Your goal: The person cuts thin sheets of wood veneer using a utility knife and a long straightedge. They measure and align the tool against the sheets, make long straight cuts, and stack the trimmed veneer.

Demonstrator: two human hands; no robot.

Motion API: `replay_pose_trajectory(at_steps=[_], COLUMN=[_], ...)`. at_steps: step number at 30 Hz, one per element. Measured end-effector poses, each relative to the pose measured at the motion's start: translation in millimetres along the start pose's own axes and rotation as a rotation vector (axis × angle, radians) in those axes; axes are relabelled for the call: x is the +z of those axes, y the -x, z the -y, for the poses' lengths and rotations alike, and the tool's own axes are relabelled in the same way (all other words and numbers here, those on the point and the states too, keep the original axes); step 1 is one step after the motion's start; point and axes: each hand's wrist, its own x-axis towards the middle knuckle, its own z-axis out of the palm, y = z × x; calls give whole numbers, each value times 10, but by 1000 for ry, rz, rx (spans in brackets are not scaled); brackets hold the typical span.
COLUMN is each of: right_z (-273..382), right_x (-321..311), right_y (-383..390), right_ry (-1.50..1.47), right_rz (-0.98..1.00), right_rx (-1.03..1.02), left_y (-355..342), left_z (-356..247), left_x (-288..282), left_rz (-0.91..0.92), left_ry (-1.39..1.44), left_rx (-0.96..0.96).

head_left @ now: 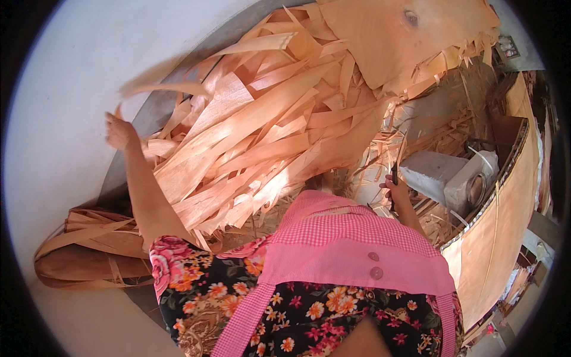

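Observation:
My left hand [121, 133] is raised at the far left, beside the white wall, with its fingertips apart. Just beyond those fingertips a strip of thin wood veneer [163, 87], partly blurred, hangs in the air above the pile. Its near end looks separate from the fingers. Low on the right, my right hand [399, 191] is closed around the dark handle of a knife [394, 172], whose slim blade points up and away. Between the hands spreads a large heap of loose orange-brown veneer strips [256, 134], lying roughly lengthwise over one another.
A wide veneer sheet [380, 35] with a knot covers the heap's far end. Right of my right hand stand a whitish block [431, 169] and a curved veneer panel [496, 238]. A bundle of veneer [89, 262] lies at the left. Scraps litter the floor.

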Motion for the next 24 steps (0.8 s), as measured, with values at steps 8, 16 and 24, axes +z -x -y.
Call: replay_pose_trajectory(at_steps=[8,16,24], right_z=[33,-182,-421], right_x=[227,446,-222], right_y=[-56,-817,7], right_ry=[13,336,-1], right_rz=[69,-262,-172], right_rx=[-50,-450,-169], left_y=[1551,2100,1625], left_z=[-1336,-3746,-4735], left_x=[1416,1064,-351], left_rz=[502,796,755], left_ry=[-183,258,398], left_rx=[748,1132,1271])
